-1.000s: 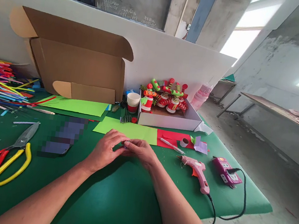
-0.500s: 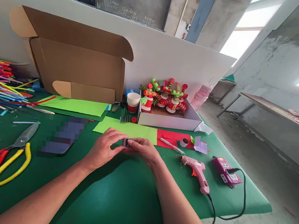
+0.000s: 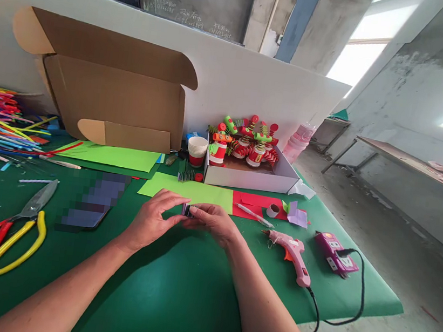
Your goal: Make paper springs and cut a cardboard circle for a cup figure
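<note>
Both my hands meet over the green table (image 3: 172, 295), near its middle. A small dark and purple folded piece (image 3: 187, 210) is held between them. My left hand (image 3: 156, 220) pinches its left side between thumb and fingers. On its right side, the thumb and fingers of my right hand (image 3: 212, 222) are closed. Its exact shape is partly hidden by my fingers. Just beyond my hands lie a yellow-green sheet (image 3: 201, 192) and red paper (image 3: 246, 207). A dark pleated strip (image 3: 186, 176) stands behind the yellow-green sheet.
At the right lie a pink glue gun (image 3: 294, 254) and a purple power strip (image 3: 335, 254). Behind are paper cups (image 3: 197, 152) and a white box (image 3: 248, 180) of red-green figures. Large scissors (image 3: 17, 231), a phone (image 3: 94, 201) and an open cardboard box (image 3: 115, 103) are left.
</note>
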Tool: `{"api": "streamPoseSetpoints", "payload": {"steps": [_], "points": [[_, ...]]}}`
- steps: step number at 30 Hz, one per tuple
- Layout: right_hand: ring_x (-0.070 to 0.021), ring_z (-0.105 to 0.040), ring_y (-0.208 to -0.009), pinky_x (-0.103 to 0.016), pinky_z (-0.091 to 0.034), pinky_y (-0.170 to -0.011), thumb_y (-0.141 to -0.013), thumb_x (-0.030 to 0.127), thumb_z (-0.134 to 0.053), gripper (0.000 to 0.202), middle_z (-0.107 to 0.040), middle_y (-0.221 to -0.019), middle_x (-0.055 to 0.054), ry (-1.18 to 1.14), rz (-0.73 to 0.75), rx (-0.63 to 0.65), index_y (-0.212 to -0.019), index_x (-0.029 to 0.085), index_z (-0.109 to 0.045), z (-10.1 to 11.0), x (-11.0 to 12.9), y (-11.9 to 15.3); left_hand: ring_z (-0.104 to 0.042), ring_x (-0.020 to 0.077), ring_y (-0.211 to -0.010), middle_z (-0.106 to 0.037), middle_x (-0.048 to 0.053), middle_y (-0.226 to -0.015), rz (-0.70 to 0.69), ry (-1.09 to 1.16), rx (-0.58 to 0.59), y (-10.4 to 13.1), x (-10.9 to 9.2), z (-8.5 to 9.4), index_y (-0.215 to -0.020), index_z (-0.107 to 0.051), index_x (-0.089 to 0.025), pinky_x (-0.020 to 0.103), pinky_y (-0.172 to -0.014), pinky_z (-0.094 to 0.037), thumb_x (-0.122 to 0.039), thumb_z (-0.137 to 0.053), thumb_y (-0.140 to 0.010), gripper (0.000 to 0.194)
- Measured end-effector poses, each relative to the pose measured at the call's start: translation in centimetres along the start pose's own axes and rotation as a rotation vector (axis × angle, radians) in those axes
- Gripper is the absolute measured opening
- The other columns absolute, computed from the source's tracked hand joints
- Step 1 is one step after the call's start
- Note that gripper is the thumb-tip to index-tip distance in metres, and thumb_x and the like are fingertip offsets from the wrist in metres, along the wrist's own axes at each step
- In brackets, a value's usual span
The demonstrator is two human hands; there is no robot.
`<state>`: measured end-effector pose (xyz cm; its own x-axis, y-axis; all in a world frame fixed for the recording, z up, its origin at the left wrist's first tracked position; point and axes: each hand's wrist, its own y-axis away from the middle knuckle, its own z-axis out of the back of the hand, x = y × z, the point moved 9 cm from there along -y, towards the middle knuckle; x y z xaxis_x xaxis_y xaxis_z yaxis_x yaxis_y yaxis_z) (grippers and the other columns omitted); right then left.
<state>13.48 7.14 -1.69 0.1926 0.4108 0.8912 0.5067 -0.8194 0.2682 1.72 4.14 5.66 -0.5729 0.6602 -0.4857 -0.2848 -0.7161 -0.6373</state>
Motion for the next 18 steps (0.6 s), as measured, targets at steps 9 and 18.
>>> {"api": "streamPoseSetpoints", "payload": {"steps": [9, 18], "points": [[-0.0128, -0.067, -0.063, -0.032, -0.055, -0.079, -0.046, 0.05, -0.092, 0.053, -0.07, -0.066, -0.001, -0.024, -0.034, 0.025, -0.08, 0.012, -0.073, -1.7, -0.9, 0.1, -0.06, 0.0201, -0.093, -0.07, 0.004, -0.096, 0.007, 0.022, 0.085, 0.1, -0.9, -1.3, -0.105, -0.068, -0.024, 0.036, -0.084, -0.053, -0.021, -0.055, -0.09, 0.021], [-0.0145, -0.07, -0.069, -0.032, -0.054, -0.081, -0.05, 0.051, -0.091, 0.054, -0.073, -0.074, -0.004, 0.014, -0.019, 0.02, -0.084, 0.013, -0.074, -0.6, -0.3, 0.0, -0.063, 0.0198, -0.09, -0.07, 0.004, -0.096, 0.065, 0.015, 0.053, 0.0, 0.0, -0.6, -0.105, -0.065, -0.023, 0.036, -0.083, -0.055, -0.021, -0.056, -0.087, 0.021]]}}
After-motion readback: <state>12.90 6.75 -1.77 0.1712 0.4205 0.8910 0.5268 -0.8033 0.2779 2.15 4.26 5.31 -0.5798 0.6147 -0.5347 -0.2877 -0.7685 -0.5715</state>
